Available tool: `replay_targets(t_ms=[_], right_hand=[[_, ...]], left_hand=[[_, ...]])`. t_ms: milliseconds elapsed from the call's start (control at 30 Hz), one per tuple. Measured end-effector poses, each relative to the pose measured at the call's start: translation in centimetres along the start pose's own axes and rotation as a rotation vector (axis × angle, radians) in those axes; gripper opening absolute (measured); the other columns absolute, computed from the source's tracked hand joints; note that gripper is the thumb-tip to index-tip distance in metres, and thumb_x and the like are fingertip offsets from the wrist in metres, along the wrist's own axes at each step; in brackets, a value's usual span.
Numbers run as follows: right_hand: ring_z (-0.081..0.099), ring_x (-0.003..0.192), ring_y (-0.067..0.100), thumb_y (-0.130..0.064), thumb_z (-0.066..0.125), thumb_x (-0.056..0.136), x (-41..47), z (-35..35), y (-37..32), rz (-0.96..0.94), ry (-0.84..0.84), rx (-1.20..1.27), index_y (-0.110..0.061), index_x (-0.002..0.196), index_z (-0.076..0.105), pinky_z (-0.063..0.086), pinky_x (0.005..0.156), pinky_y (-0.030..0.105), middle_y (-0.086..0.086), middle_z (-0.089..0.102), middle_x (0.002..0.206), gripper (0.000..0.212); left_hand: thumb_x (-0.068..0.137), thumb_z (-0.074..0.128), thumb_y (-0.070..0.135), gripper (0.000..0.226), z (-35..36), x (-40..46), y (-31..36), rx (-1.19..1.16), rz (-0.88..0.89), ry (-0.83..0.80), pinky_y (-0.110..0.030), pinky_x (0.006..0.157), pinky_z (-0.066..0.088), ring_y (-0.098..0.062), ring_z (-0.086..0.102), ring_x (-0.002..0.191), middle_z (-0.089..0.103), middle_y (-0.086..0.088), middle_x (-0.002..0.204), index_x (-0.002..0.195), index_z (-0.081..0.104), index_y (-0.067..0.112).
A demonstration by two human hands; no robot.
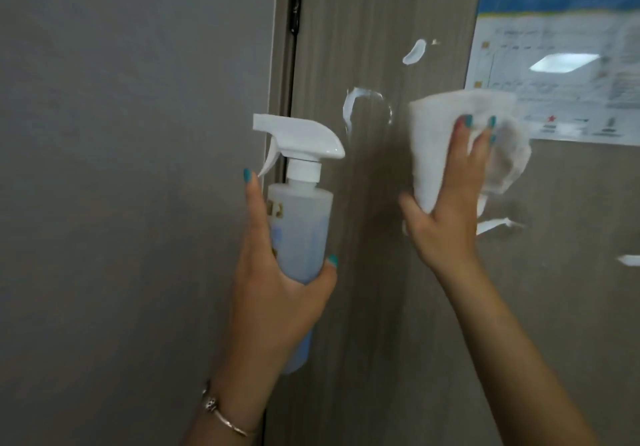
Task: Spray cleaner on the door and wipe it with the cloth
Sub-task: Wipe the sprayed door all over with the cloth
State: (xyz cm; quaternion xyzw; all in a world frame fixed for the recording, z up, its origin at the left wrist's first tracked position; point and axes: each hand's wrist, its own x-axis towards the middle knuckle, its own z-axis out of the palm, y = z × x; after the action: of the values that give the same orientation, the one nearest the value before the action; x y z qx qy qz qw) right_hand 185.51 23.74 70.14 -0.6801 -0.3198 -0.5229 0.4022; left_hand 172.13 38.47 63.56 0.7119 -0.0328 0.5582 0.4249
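Head view, from my remote seat: at far left a grey wall panel (131,185) fills the frame up to the dark gap at the door's hinge edge. Next comes the left hand (277,293), a thin bracelet (225,418) on its wrist, gripping a translucent spray bottle (301,234) upright — thumb and fingers curled round the body, index finger stretched up just beside the white trigger. The nozzle points left, toward the wall panel, and the bottle hangs in front of the door's edge.

The brown wood-grain door (381,341) takes the rest of the picture. I see white smears (349,106) on it between the two hands, another streak higher up, and more streaks below and to the right of the cloth.

Right of centre, the right hand (450,210) presses a white cloth (440,140) flat against the door — fingers straight and spread over it, thumb out to the left, not curled round the fabric. The cloth bunches out past the fingertips.

At far right a laminated notice (568,61) with a blue header is fixed to the door, the cloth overlapping its lower left corner; its print is too blurred to read.
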Motion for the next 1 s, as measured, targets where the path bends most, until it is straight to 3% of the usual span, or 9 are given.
replay_targets(t_ms=[100, 167, 233, 333, 467, 567, 633, 733, 1000], right_hand=[[-0.003, 0.148, 0.042, -0.041, 0.062, 0.083, 4.4, 3.9, 3.2, -0.181, -0.150, -0.565, -0.035, 0.154, 0.006, 0.010, 0.109, 0.072, 0.016, 0.000, 0.163, 0.091], [-0.001, 0.148, 0.041, -0.062, 0.056, 0.081, 5.8, 5.9, 5.0, -0.294, -0.252, -0.740, -0.039, 0.154, 0.009, 0.009, 0.105, 0.078, 0.011, 0.004, 0.164, 0.090], [0.000, 0.149, 0.040, -0.081, 0.041, 0.078, 6.3, 7.0, 6.4, -0.351, -0.268, -0.802, -0.038, 0.154, 0.014, 0.003, 0.107, 0.076, 0.008, 0.007, 0.164, 0.091], [0.006, 0.149, 0.037, -0.080, 0.024, 0.085, 6.5, 7.4, 7.0, -0.353, -0.181, -0.782, -0.036, 0.154, 0.017, 0.002, 0.110, 0.072, 0.006, 0.013, 0.163, 0.082], [0.012, 0.148, 0.037, -0.074, 0.035, 0.088, 7.5, 7.4, 7.3, -0.398, -0.102, -0.767, -0.039, 0.150, 0.031, 0.007, 0.110, 0.069, 0.008, 0.019, 0.162, 0.071], [0.009, 0.148, 0.037, -0.072, 0.032, 0.091, 7.8, 7.5, 7.7, -0.421, -0.074, -0.775, -0.041, 0.148, 0.032, 0.007, 0.110, 0.069, 0.008, 0.015, 0.163, 0.066], [0.005, 0.149, 0.037, -0.070, 0.029, 0.092, 7.9, 7.8, 8.0, -0.421, -0.066, -0.797, -0.042, 0.151, 0.026, 0.004, 0.111, 0.070, 0.007, 0.012, 0.163, 0.065], [0.000, 0.150, 0.035, -0.070, 0.025, 0.093, 7.9, 7.8, 7.9, -0.406, -0.060, -0.816, -0.042, 0.152, 0.019, 0.001, 0.112, 0.070, 0.007, 0.010, 0.164, 0.066], [0.003, 0.150, 0.034, -0.071, 0.021, 0.093, 7.0, 8.3, 7.8, -0.385, -0.044, -0.872, -0.039, 0.153, 0.019, 0.002, 0.113, 0.068, 0.006, 0.011, 0.163, 0.068]], left_hand=[[0.071, 0.080, 0.036, 0.120, 0.9, 1.2, -0.9, 0.079, 0.070, 0.086, -0.016, 0.087, 0.040, 0.004, 0.036, 0.121, 0.021, 0.031, 0.135, 0.131, -0.019, 0.069], [0.071, 0.080, 0.037, 0.118, 1.6, 2.0, -1.8, 0.093, 0.078, 0.115, -0.018, 0.086, 0.039, 0.011, 0.032, 0.116, 0.023, 0.033, 0.129, 0.135, -0.016, 0.066], [0.070, 0.080, 0.038, 0.118, 2.5, 2.8, -2.7, 0.145, 0.100, 0.144, -0.020, 0.083, 0.039, 0.015, 0.030, 0.110, 0.026, 0.030, 0.126, 0.137, -0.013, 0.064], [0.068, 0.079, 0.047, 0.114, 3.6, 4.4, -3.4, 0.170, 0.131, 0.177, -0.026, 0.086, 0.038, 0.015, 0.030, 0.109, 0.026, 0.033, 0.123, 0.140, -0.009, 0.062], [0.070, 0.053, 0.071, 0.090, 4.9, 7.2, -3.4, 0.205, 0.138, 0.169, -0.029, 0.082, 0.042, 0.017, 0.030, 0.101, 0.025, 0.046, 0.109, 0.133, -0.012, 0.070], [0.071, 0.038, 0.079, 0.081, 5.5, 9.0, -3.9, 0.207, 0.175, 0.168, -0.018, 0.070, 0.039, 0.014, 0.033, 0.100, 0.025, 0.036, 0.117, 0.131, -0.016, 0.071], [0.075, 0.034, 0.078, 0.076, 5.8, 10.2, -4.7, 0.178, 0.190, 0.181, -0.010, 0.067, 0.035, 0.008, 0.038, 0.099, 0.027, 0.029, 0.117, 0.130, -0.016, 0.071], [0.080, 0.035, 0.073, 0.073, 6.2, 11.2, -5.5, 0.175, 0.183, 0.216, -0.018, 0.067, 0.043, -0.004, 0.047, 0.096, 0.030, 0.019, 0.117, 0.131, -0.017, 0.070], [0.083, 0.042, 0.064, 0.067, 6.2, 11.5, -8.0, 0.111, 0.134, 0.202, -0.007, 0.063, 0.031, -0.001, 0.045, 0.089, 0.042, 0.002, 0.125, 0.140, 0.011, 0.052]])
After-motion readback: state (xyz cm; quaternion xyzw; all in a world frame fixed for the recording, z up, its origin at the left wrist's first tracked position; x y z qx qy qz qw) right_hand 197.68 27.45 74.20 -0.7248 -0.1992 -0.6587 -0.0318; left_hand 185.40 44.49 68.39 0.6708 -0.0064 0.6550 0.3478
